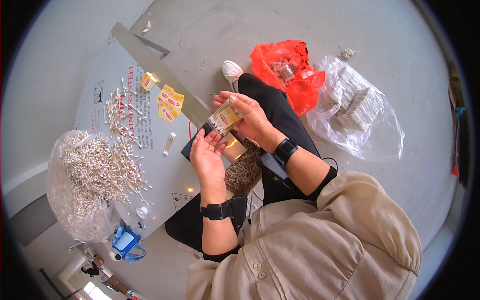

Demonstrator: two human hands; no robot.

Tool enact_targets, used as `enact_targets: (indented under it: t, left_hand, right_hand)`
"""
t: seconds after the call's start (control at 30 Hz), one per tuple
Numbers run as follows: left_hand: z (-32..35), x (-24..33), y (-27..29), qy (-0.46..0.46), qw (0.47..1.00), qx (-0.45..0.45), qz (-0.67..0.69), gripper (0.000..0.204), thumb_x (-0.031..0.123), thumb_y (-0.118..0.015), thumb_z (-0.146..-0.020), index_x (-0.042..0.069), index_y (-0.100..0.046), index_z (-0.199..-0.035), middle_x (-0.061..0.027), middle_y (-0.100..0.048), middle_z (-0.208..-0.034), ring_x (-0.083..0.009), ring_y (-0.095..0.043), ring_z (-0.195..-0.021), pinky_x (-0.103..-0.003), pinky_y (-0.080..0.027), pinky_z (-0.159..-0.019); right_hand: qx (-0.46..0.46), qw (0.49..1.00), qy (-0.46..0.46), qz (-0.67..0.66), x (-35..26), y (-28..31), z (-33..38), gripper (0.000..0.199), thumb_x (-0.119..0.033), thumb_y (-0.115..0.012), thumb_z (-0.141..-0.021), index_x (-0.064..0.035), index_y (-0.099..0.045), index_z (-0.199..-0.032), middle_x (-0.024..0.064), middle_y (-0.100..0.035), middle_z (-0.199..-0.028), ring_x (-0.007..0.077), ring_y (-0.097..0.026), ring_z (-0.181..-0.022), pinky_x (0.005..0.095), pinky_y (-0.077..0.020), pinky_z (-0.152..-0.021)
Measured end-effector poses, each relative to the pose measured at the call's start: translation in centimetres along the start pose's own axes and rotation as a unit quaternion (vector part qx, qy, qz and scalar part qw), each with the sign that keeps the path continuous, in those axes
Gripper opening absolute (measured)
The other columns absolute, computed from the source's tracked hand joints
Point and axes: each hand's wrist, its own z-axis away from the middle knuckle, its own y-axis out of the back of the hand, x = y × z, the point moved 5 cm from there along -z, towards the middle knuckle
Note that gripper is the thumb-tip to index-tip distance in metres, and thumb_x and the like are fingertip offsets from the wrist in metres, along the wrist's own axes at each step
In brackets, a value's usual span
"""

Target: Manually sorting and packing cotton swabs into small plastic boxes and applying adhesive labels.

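My right hand (252,117) grips a small packet of cotton swabs (224,119), long axis tilted, pointing up-right; my left hand (207,160) is open, palm up, just beneath it.

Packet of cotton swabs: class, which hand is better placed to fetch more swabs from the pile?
Probably left: the left hand is open and nearer the swab pile; the right hand grips the packet.
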Motion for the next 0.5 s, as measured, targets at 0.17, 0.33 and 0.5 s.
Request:
enact_targets:
  t: [0.17,0.33,0.5]
  left_hand:
    - [-0.8,0.6,-0.7,0.032,0.997,-0.020,-0.073,0.042,0.032,-0.054,-0.098,0.001,-0.051,-0.125,-0.0060,-0.060,-0.094,-0.0167,-0.055,-0.087,-0.031,-0.044,-0.074]
    - [-1.4,0.2,-1.0,0.030,0.998,-0.029,-0.045,0.037,0.029,-0.053,-0.098,0.002,-0.051,-0.125,-0.0064,-0.059,-0.093,-0.0176,-0.054,-0.087,-0.034,-0.046,-0.080]
    - [-0.8,0.0,-0.9,0.030,0.997,-0.025,-0.066,0.038,0.026,-0.048,-0.100,0.001,-0.048,-0.129,-0.0136,-0.060,-0.109,-0.0228,-0.056,-0.101,-0.040,-0.048,-0.090]
  right_hand:
    - [-0.003,1.000,0.001,-0.006,0.1,0.0,-0.1,0.032,-0.017,-0.056,-0.098,0.0046,-0.057,-0.123,0.0178,-0.063,-0.119,0.0277,-0.060,-0.115,0.0413,-0.0498,-0.097]
    - [-0.006,1.000,-0.001,0.010,0.3,-0.2,-0.1,0.028,-0.014,-0.054,-0.099,0.0050,-0.059,-0.120,0.0177,-0.064,-0.116,0.0275,-0.061,-0.112,0.0409,-0.0510,-0.095]
    - [-0.001,1.000,-0.017,-0.018,0.0,-0.4,0.4,0.043,-0.028,-0.057,-0.098,0.0029,-0.053,-0.127,0.0180,-0.061,-0.122,0.0287,-0.059,-0.116,0.0445,-0.0474,-0.099]
